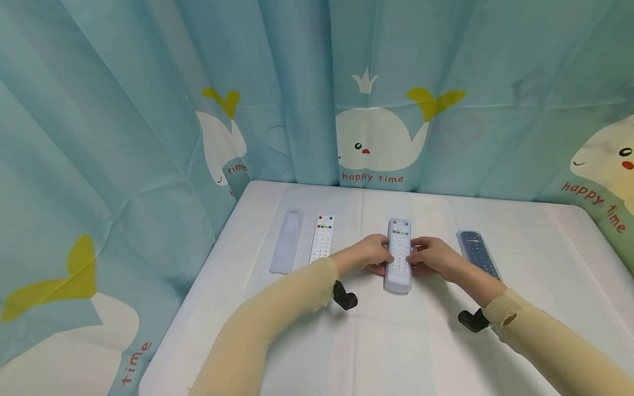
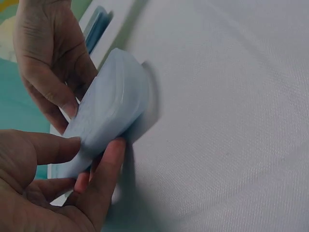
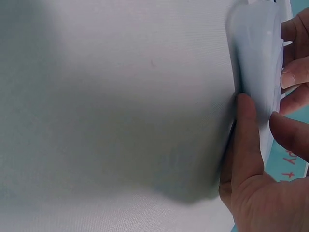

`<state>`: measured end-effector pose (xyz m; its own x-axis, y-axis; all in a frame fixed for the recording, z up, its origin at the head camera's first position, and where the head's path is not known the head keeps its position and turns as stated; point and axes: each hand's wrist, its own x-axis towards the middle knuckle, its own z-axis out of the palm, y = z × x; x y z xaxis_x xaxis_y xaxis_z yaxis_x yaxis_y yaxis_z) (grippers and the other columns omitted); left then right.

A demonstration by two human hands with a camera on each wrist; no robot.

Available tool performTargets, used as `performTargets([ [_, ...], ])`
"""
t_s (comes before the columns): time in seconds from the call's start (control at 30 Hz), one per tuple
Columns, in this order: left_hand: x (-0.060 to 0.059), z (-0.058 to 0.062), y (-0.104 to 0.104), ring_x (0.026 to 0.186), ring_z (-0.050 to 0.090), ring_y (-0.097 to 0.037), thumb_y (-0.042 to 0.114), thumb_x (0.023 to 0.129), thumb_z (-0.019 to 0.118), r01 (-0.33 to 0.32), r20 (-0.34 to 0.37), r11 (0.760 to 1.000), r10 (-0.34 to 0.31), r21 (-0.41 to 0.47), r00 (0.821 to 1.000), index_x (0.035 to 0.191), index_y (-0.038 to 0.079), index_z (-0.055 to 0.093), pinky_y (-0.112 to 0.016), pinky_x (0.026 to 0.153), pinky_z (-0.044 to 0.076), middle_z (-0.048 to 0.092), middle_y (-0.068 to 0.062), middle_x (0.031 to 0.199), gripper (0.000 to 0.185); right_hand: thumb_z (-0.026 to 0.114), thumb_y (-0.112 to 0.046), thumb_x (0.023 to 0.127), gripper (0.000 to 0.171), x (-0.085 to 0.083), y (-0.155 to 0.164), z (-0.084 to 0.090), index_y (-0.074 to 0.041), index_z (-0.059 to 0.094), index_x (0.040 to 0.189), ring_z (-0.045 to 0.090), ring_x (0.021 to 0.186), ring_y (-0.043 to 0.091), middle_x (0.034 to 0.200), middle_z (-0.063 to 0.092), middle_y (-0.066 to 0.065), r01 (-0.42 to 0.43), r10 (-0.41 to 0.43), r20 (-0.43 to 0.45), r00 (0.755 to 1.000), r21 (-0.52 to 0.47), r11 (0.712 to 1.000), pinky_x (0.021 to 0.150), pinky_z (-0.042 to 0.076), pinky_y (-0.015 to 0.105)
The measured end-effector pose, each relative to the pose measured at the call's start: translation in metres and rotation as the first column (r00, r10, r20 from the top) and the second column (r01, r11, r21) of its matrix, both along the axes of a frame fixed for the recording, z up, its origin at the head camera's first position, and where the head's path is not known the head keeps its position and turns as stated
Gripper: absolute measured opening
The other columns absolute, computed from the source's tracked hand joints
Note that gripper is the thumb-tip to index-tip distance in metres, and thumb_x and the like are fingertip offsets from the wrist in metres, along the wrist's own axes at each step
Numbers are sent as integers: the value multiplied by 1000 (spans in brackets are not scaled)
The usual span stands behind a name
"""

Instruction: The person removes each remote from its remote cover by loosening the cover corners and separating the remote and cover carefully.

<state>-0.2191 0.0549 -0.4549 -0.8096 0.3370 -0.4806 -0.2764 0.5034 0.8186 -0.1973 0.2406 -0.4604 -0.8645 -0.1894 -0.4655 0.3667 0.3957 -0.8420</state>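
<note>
White, button-covered plastic remote control (image 1: pixel 400 250) in a translucent, rounded cover (image 1: pixel 398 285) is over the smooth white tabletop (image 1: pixel 391 352). Left hand (image 1: pixel 373 252) and right hand (image 1: pixel 436 256) pinch its opposite long edges, thumbs above, fingers beneath, probably to steady it evenly.

The central white remote control (image 1: pixel 400 247) is sheathed in a smooth, milky plastic cover (image 2: pixel 108 92), faintly glossy along its edges. A fine, matt grain is shown by the white tablecloth (image 1: pixel 396 346). The blue curtain (image 1: pixel 297 82) is made of smooth-looking cloth, the cream sleeves (image 1: pixel 277 308) of matt knit.
</note>
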Motion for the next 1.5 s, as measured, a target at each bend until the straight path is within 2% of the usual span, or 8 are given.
performTargets([
  [0.27,2,-2,-3,81,64,-20,-4,95,67,-28,-6,999,28,36,1000,150,2,47,-37,69,61,60,-7,96,59,66,-4,98,69,2,-2,-1,13,27,152,63,96,23,131,47,28,28,-28,-15,999,-18,999,81,60,36],
  [0.53,6,-4,-9,92,67,-22,-1,96,68,-41,-101,993,53,114,993,155,10,41,-39,72,61,64,-10,117,65,67,-5,99,73,6,-1,2,5,23,156,65,99,19,132,53,27,85,-96,-100,990,-106,991,88,58,43],
  [0.67,7,-4,-12,97,65,-21,-2,96,67,-43,-138,986,65,158,988,154,11,39,-39,76,60,62,-8,118,66,65,-6,100,71,5,-1,3,3,24,156,64,98,19,126,54,23,93,-112,-141,984,-135,986,89,58,45],
  [0.8,6,-3,-14,99,63,-20,-4,94,68,-37,-193,982,73,186,978,153,8,40,-36,79,60,58,-8,118,66,66,-7,99,71,5,-2,5,2,26,157,62,101,18,129,52,22,82,-107,-186,977,-136,987,88,59,40],
  [0.97,4,1,-18,102,63,-19,-1,97,65,-19,-240,977,71,214,968,152,4,43,-34,83,59,58,-8,122,60,67,-8,99,68,7,-4,9,4,32,156,59,103,18,135,50,26,61,-91,-278,956,-115,991,84,59,35],
  [1.13,3,6,-20,105,64,-18,4,101,62,-15,-270,968,84,249,959,149,5,46,-34,85,58,59,-6,122,51,66,-5,99,62,8,-4,12,3,35,152,58,109,25,135,50,28,53,-88,-347,934,-110,993,86,59,36],
  [1.23,2,8,-20,105,64,-18,3,101,62,-1,-295,964,83,267,952,148,5,47,-34,85,58,59,-6,120,49,66,-2,99,59,7,-5,14,3,37,150,58,112,29,134,51,28,64,-98,-380,920,-100,993,85,59,33],
  [1.5,0,12,-19,106,63,-17,3,100,63,34,-408,971,67,237,911,144,5,50,-28,90,53,62,-7,121,46,66,0,98,55,8,-5,21,4,40,146,56,117,34,136,54,28,79,-102,-478,872,-69,994,83,56,19],
])
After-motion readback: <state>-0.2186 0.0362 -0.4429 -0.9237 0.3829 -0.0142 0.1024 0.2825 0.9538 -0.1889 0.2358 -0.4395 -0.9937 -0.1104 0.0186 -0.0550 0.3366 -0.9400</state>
